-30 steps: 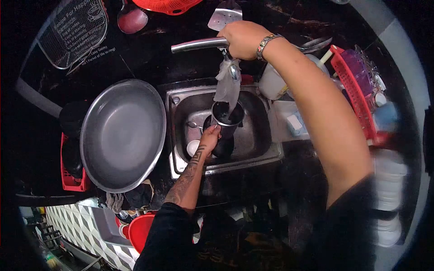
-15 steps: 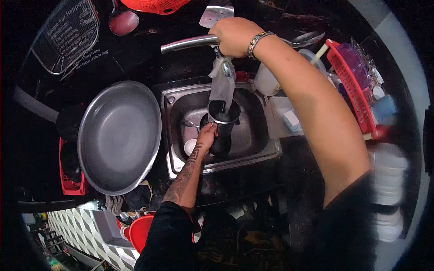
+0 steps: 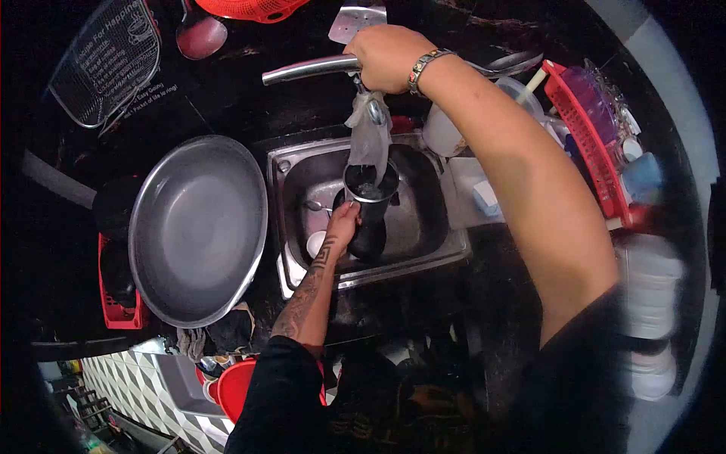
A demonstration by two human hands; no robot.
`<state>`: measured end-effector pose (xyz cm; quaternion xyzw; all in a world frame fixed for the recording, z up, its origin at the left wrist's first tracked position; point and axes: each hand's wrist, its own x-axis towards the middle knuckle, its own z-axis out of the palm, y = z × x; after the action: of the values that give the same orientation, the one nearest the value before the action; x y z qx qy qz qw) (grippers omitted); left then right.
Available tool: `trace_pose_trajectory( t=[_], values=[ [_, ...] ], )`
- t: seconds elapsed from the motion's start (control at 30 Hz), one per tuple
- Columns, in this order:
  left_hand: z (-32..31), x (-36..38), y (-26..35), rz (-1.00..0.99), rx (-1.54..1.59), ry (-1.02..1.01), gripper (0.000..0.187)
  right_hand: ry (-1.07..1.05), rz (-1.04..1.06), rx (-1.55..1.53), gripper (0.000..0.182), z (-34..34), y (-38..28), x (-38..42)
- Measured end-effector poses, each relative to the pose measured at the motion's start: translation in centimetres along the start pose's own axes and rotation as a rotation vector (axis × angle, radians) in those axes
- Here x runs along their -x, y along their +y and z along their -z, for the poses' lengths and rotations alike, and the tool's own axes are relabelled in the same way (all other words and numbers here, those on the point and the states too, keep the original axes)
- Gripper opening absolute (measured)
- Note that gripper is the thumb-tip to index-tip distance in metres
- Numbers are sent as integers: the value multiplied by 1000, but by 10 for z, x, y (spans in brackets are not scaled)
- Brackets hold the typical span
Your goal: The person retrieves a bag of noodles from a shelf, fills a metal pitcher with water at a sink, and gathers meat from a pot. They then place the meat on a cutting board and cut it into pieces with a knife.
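My left hand (image 3: 345,225) is closed on the near side of a dark mug (image 3: 376,210) with a shiny rim, held upright inside the steel sink (image 3: 423,261). Water moves in the mug beneath a translucent bag-like cover (image 3: 368,140) hanging from the faucet (image 3: 310,69). Above, my right hand (image 3: 389,59) wraps over the faucet, and its fingertips are partly hidden. A spoon (image 3: 314,205) and a small white bowl (image 3: 318,244) lie in the sink left of the mug. Another dark round item (image 3: 369,244) sits below the mug.
Left of the sink stands a large grey pan (image 3: 200,227). A red basket (image 3: 586,136) with utensils is at the right, near stacked white containers (image 3: 650,291). A spatula (image 3: 355,23), a ladle (image 3: 203,36) and a wire strainer (image 3: 106,64) are along the back.
Water in the mug looks higher and more stirred up. Both hands keep their holds, and the whole view has shifted slightly.
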<state>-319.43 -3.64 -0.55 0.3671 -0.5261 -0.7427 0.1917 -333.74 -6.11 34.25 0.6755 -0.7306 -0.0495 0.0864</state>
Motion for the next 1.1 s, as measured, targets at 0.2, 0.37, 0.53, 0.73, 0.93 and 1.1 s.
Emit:
trace_pose_trajectory(
  t=[0.2,0.37,0.53,0.73,0.93,1.1],
  values=[
    [-2,5,17,7,7,44,26,75,25,-63,30,-9,4,-2],
    [5,-2,11,-56,-35,-17,26,136,62,-75,26,-8,4,-1],
    [8,-7,5,-70,-62,8,23,-22,-34,-27,30,1,-2,2],
    [10,-11,-2,-86,-58,7,20,159,35,-99,34,-11,4,1],
    [9,-12,-5,-122,-36,-18,19,4,-48,-14,29,-3,-3,0],
    [5,-2,3,-106,-37,-29,20,114,21,-79,26,-6,2,3]
  ],
)
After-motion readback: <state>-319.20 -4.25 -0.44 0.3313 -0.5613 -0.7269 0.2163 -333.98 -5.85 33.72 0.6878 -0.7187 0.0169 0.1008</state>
